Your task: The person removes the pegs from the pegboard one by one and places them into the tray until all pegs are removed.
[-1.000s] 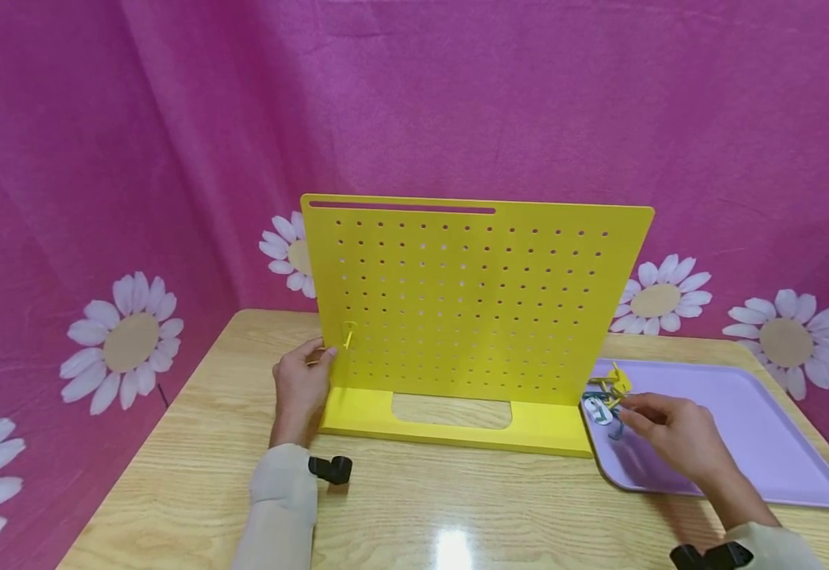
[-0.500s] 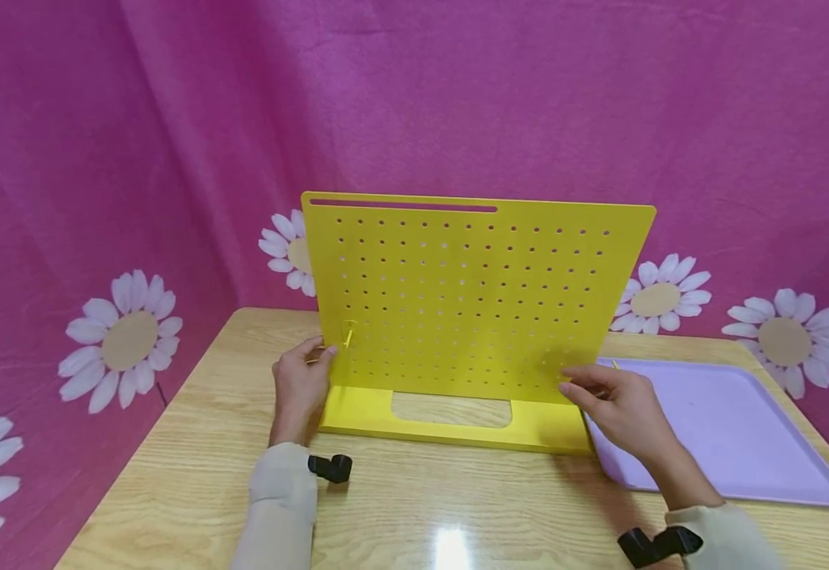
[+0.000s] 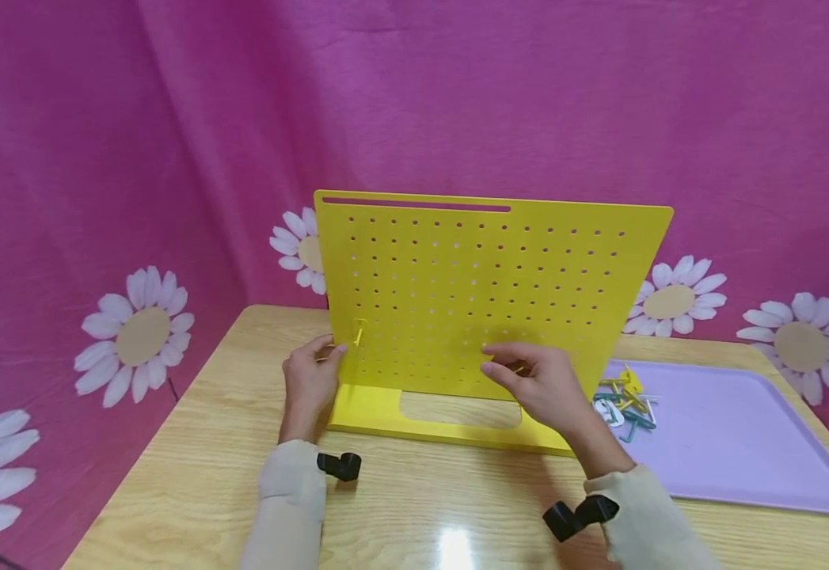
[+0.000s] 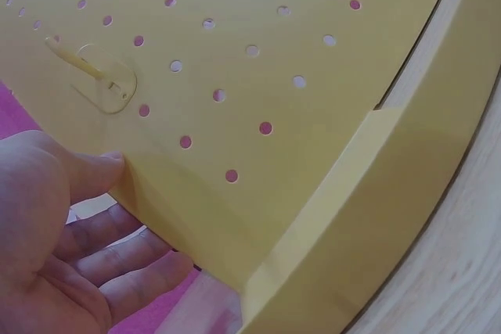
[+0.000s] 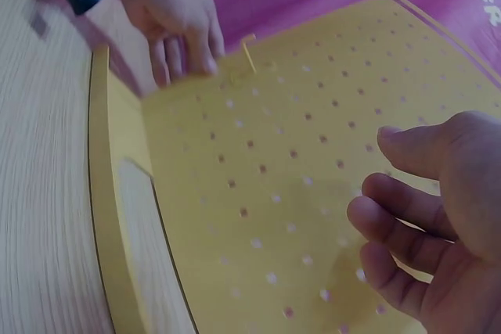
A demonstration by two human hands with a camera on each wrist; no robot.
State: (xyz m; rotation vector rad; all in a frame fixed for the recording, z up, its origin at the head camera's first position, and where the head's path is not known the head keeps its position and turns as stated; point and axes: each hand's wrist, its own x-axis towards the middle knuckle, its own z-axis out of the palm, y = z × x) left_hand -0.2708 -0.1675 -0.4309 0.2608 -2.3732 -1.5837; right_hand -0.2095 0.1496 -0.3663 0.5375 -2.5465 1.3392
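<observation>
A yellow pegboard with rows of small holes stands upright on its yellow base. My left hand grips its lower left edge, thumb on the front and fingertips passing behind, as the left wrist view shows. Just above that thumb, a yellow hook sits on the board with its prong sticking out. My right hand hovers before the lower right half of the board. Its thumb is apart from the loosely bent fingers, and nothing shows between them.
A lilac tray lies at the right on the wooden table. Several yellow, green and white hooks are piled at its left side. Behind the table hangs a magenta cloth with daisies.
My right hand has moved left from the hooks on the tray to the front of the pegboard. The left hand keeps its grip on the edge. The head view has shifted slightly.
</observation>
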